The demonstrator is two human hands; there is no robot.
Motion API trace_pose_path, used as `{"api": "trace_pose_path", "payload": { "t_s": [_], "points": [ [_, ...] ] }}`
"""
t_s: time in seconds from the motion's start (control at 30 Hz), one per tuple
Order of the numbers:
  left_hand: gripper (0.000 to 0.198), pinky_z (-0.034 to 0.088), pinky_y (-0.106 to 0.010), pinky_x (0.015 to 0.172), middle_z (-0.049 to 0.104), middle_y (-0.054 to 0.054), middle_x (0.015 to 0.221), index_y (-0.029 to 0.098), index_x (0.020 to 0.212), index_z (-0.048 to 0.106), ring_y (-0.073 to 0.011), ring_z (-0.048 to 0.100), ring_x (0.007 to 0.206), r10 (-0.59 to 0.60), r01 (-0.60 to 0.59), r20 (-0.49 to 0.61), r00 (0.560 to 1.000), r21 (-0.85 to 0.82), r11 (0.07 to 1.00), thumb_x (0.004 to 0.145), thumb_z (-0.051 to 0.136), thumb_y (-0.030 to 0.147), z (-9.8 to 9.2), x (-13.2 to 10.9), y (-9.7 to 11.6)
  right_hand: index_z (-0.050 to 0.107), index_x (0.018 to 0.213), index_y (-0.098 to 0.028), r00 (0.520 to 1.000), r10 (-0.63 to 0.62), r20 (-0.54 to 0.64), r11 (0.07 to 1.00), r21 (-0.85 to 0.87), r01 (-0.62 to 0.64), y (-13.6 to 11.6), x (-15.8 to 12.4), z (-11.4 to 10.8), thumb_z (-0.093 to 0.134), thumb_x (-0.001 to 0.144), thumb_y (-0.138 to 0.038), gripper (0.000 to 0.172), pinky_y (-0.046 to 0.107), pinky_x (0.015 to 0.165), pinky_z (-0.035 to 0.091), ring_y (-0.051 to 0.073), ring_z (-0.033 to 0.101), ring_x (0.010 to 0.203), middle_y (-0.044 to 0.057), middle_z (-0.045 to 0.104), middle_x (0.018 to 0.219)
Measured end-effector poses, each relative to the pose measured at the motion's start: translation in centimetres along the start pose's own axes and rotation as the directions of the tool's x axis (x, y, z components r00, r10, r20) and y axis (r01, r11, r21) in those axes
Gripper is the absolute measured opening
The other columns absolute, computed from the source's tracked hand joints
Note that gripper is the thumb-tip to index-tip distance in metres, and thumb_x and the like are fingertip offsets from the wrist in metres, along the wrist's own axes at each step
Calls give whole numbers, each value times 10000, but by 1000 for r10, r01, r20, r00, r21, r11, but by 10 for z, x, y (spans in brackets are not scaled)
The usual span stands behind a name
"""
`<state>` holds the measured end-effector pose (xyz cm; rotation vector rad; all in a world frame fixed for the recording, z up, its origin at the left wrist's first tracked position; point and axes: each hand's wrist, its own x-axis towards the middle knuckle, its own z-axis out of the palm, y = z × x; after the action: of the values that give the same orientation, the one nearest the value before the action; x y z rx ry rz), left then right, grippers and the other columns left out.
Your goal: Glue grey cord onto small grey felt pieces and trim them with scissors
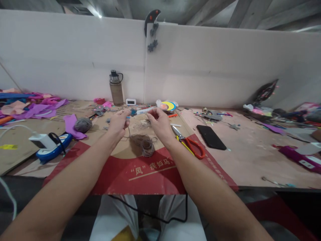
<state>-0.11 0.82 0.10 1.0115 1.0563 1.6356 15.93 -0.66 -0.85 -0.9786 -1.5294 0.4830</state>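
Note:
My left hand (119, 123) is closed in a pinch above the cardboard. A thin grey cord (129, 131) hangs below its fingers, and a small grey-blue piece (133, 112) shows just past the fingertips. Opposite it, my right hand (159, 123) pinches the end of a thin whitish strip (144, 111), which stretches toward the left hand. Whether the strip touches the grey-blue piece, I cannot tell. Below both hands lies a loose tangle of grey yarn (147, 147). Red-handled scissors (194, 147) rest beside my right forearm, next to a yellow pen-like stick (185, 145).
A black phone (211, 137) lies to the right. At the back stand a water bottle (116, 90) and a small white clock (130, 102). Leftward are a grey yarn ball (83, 125), a blue power strip (56, 149) with a charger, and purple felt scraps (40, 112).

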Motion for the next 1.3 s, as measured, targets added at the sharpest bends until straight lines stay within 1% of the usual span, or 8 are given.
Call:
{"api": "trace_pose_path", "payload": {
  "t_s": [0.2, 0.43, 0.83, 0.93, 1.03, 1.17, 1.23, 1.3],
  "points": [
    [142, 160, -193, 343, 459, 56, 503, 171, 603, 544, -39, 349, 349, -5, 4, 12, 1000, 120, 993, 633, 672, 225, 5, -9, -3, 631, 869, -212, 965, -261, -1, 899, -364, 243, -7, -7, 0, 570, 871, -226, 63, 347, 804, 400, 198, 541, 889, 57, 630, 904],
    [118, 173, -210, 376, 455, 41, 442, 176, 630, 594, -65, 361, 369, 18, -35, 85, 996, 205, 978, 660, 654, 274, 7, -14, -11, 675, 876, -234, 965, -251, 80, 778, -577, 250, -2, -14, 12, 607, 866, -288, 88, 377, 800, 322, 243, 548, 952, 60, 652, 935],
    [110, 242, -204, 389, 500, 35, 500, 159, 610, 608, -53, 367, 393, 105, -130, 113, 988, 235, 963, 665, 668, 235, 17, -26, -9, 646, 809, -208, 974, -216, 70, 742, -637, 210, 1, -13, 17, 580, 843, -238, 80, 410, 827, 296, 248, 537, 933, 78, 642, 898],
    [146, 217, -200, 380, 448, 43, 436, 163, 576, 577, -53, 348, 370, 79, -101, 102, 992, 230, 968, 676, 652, 238, 16, -24, -8, 610, 757, -199, 979, -197, 58, 808, -555, 196, -2, -12, 19, 569, 817, -207, 73, 383, 812, 335, 223, 536, 894, 68, 622, 850],
    [150, 170, -201, 364, 419, 51, 418, 170, 569, 544, -50, 325, 351, 29, -34, 36, 999, 176, 984, 672, 639, 223, 11, -16, -6, 572, 753, -198, 987, -124, 105, 956, -253, 147, -10, -10, 15, 555, 818, -239, 79, 307, 711, 379, 162, 509, 750, 20, 572, 758],
    [180, 153, -187, 350, 421, 61, 466, 175, 563, 486, -44, 357, 368, -8, 13, -62, 998, 81, 997, 631, 650, 201, -1, 0, 0, 584, 745, -200, 895, -66, 442, 986, 164, -8, -18, -9, 5, 482, 880, -381, 247, 269, 631, 392, 126, 478, 642, -20, 523, 663],
    [195, 142, -179, 349, 417, 68, 472, 177, 567, 458, -39, 346, 366, -31, 34, -94, 995, 29, 999, 619, 646, 190, -4, 6, 2, 607, 722, -197, 874, -85, 479, 985, 173, 1, -17, -8, 4, 432, 910, -412, 335, 278, 653, 401, 132, 495, 654, -12, 533, 655],
    [192, 142, -175, 349, 431, 70, 479, 179, 584, 457, -38, 349, 365, -43, 43, -108, 993, -1, 999, 614, 646, 184, -5, 8, 2, 618, 750, -192, 936, -108, 334, 994, 52, 96, -12, -9, 5, 465, 903, -361, 275, 285, 683, 404, 141, 512, 694, 3, 566, 700]
  ]
}}
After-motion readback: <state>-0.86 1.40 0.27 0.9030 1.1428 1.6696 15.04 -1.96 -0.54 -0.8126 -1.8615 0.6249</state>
